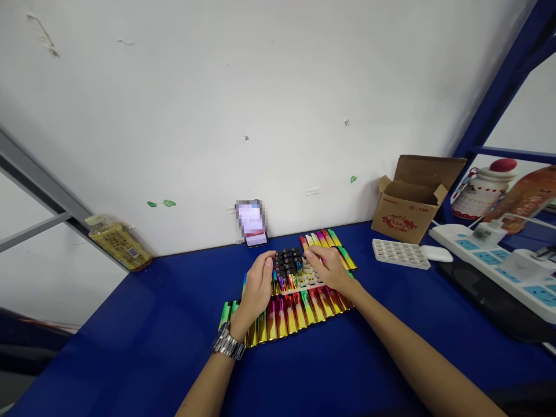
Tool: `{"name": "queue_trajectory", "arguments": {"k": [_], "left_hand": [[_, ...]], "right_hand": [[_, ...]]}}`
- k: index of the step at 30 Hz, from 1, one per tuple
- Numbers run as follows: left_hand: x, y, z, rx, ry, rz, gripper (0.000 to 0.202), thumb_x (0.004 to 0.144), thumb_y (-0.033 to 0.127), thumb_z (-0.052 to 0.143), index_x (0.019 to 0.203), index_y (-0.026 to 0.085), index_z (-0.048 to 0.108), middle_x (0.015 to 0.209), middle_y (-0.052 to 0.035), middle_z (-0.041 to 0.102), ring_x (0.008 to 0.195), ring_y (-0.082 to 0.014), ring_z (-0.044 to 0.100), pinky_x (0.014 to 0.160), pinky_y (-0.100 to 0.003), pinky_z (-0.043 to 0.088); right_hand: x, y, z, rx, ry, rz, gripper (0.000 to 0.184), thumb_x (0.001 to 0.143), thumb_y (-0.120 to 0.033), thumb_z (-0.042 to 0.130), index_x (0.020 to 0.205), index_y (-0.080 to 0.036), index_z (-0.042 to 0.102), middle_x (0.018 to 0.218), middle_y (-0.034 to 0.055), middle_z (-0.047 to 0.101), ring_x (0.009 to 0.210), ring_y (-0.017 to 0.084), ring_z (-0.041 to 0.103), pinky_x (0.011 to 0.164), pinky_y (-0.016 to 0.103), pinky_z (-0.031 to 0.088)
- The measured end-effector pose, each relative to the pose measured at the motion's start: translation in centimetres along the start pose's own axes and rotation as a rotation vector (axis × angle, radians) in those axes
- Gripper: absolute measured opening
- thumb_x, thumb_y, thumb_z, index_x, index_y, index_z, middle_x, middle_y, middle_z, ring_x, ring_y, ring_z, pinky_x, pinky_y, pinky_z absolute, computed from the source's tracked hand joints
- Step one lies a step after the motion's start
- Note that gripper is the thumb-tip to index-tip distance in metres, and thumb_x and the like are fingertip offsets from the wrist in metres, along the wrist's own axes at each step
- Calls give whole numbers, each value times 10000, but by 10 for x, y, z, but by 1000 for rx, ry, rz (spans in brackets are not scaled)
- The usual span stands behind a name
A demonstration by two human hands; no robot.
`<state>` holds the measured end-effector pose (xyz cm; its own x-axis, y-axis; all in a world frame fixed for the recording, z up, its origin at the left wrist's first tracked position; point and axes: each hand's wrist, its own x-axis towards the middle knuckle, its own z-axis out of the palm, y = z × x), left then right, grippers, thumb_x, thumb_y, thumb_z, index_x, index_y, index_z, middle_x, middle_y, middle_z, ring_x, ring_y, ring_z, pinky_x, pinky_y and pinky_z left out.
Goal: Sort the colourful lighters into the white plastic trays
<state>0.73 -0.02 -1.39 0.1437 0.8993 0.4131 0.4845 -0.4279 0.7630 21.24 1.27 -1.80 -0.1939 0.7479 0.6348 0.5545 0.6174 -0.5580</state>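
A white holed tray (309, 278) sits at the middle of the desk. Several lighters with black tops (285, 262) and shiny rainbow bodies stand upright in its left part; holes show at the right. My left hand (259, 284) is closed around the tray's left end, its fingertips against the standing lighters. Above the tray's right part, my right hand (330, 269) has curled fingers beside the black tops; what they pinch is hidden. A row of shiny red, gold and green lighters (299, 313) lies in front, partly under my left wrist. More lighters (345, 255) lie behind my right hand.
A phone (254, 223) leans on the wall. At right are an open cardboard box (402, 208), a second white holed tray (399, 253), a white rounded case (436, 253), a black flat object (486, 301) and a power strip (490, 255). A yellow bottle (119, 243) stands left.
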Motion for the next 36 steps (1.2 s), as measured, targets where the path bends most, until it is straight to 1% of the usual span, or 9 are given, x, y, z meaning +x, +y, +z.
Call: {"name": "queue_trajectory", "arguments": {"k": [4, 10, 16, 22, 25, 29, 32, 34, 36], "left_hand": [[0, 1, 0, 2, -11, -3, 401, 968, 414, 295, 1179, 184, 547, 1146, -86, 631, 1071, -205, 579, 925, -350, 438], [0, 1, 0, 11, -10, -1, 397, 968, 417, 300, 1174, 189, 551, 1149, -84, 633, 1080, -208, 580, 925, -353, 441], [0, 0, 0, -1, -9, -1, 391, 966, 414, 306, 1170, 190, 553, 1159, -81, 634, 1085, -207, 584, 915, -341, 447], [0, 0, 0, -9, -13, 0, 389, 966, 415, 303, 1165, 189, 549, 1166, -87, 628, 1105, -208, 571, 934, -356, 434], [0, 0, 0, -11, -11, 2, 392, 965, 415, 301, 1164, 187, 550, 1163, -87, 628, 1100, -207, 572, 944, -358, 430], [0, 0, 0, -13, -4, 2, 392, 965, 414, 306, 1162, 186, 557, 1155, -88, 635, 1086, -211, 581, 929, -358, 442], [0, 1, 0, -8, 2, -1, 394, 964, 416, 310, 1160, 184, 561, 1149, -85, 642, 1079, -211, 588, 925, -352, 447], [0, 1, 0, -5, 4, -7, 397, 964, 422, 309, 1162, 188, 562, 1147, -80, 642, 1080, -208, 587, 927, -347, 445], [0, 1, 0, -1, 0, -14, 402, 965, 427, 301, 1162, 191, 559, 1146, -78, 640, 1078, -207, 586, 923, -346, 445]], "right_hand": [[15, 10, 3, -328, 69, 191, 400, 940, -299, 348, 587, -199, 506, 531, 20, 497, 534, 158, 443, 565, 285, 312], [40, 11, 20, -722, -235, 421, 265, 871, -301, 506, 807, -126, 695, 905, 180, 653, 975, 303, 513, 756, 350, 363], [56, 4, 34, -612, -356, 566, 132, 798, -210, 616, 829, -103, 686, 929, 205, 653, 1003, 333, 515, 718, 353, 379], [56, 10, 37, -512, -242, 493, 120, 850, -216, 536, 850, -121, 610, 948, 180, 613, 945, 268, 531, 723, 332, 400], [48, 12, 32, -281, -24, 423, 128, 888, -259, 447, 884, -157, 524, 961, 141, 586, 872, 223, 547, 717, 325, 420], [28, 4, 23, 295, 255, 355, 97, 853, -283, 455, 893, -215, 399, 801, 31, 588, 717, 182, 562, 677, 328, 441], [12, -6, 17, 578, 231, 432, 101, 821, -240, 450, 880, -238, 368, 670, -34, 558, 593, 148, 528, 579, 280, 425], [6, -11, 14, 706, 169, 484, 52, 823, -256, 447, 832, -237, 399, 547, -74, 460, 471, 118, 420, 480, 243, 357], [4, -16, 12, 833, 102, 516, 152, 853, -332, 427, 748, -224, 447, 470, -82, 363, 404, 98, 314, 424, 232, 291]]}}
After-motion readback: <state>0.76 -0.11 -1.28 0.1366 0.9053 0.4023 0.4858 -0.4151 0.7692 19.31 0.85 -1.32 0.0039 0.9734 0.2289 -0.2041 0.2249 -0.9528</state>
